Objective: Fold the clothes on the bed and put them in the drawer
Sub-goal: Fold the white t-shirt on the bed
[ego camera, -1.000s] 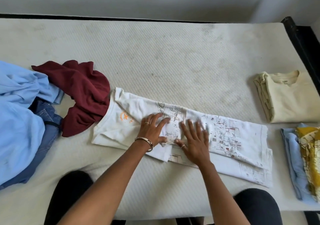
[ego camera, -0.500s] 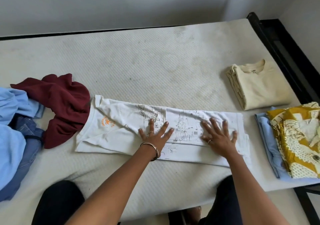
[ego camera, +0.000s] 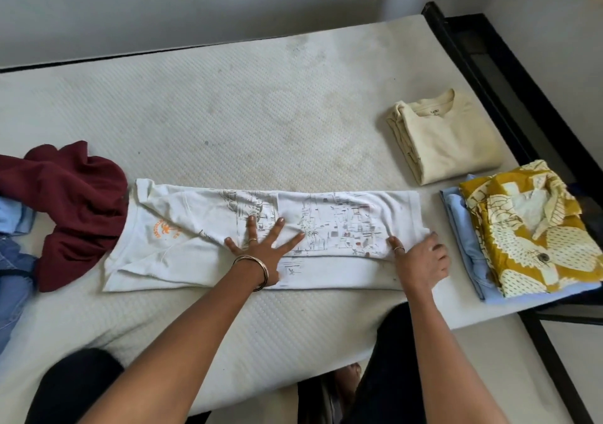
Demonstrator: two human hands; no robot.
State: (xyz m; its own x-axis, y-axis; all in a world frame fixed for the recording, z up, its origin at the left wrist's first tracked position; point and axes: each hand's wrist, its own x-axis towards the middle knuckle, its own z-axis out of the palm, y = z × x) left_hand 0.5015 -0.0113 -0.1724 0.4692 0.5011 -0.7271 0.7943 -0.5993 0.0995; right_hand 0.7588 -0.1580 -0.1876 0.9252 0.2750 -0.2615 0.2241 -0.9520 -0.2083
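A white printed T-shirt (ego camera: 329, 218) lies folded into a long strip across the mattress (ego camera: 228, 113), collar end at the left. My left hand (ego camera: 262, 244) presses flat on its middle with fingers spread. At the strip's right end, my right hand (ego camera: 419, 257) curls its fingers round the hem. A folded cream shirt (ego camera: 447, 139) lies at the back right. A folded yellow patterned shirt (ego camera: 528, 231) sits on a folded light blue garment (ego camera: 463, 224) at the right edge.
An unfolded maroon garment (ego camera: 71, 208) lies heaped left of the white shirt, with light blue cloth (ego camera: 16, 218) and jeans (ego camera: 14, 280) at the far left. The black bed frame (ego camera: 509, 74) runs along the right side. A wall stands behind the bed.
My right hand slid right along the shirt from its middle to the hem end and curled round it. My left hand stayed pressed on the middle.
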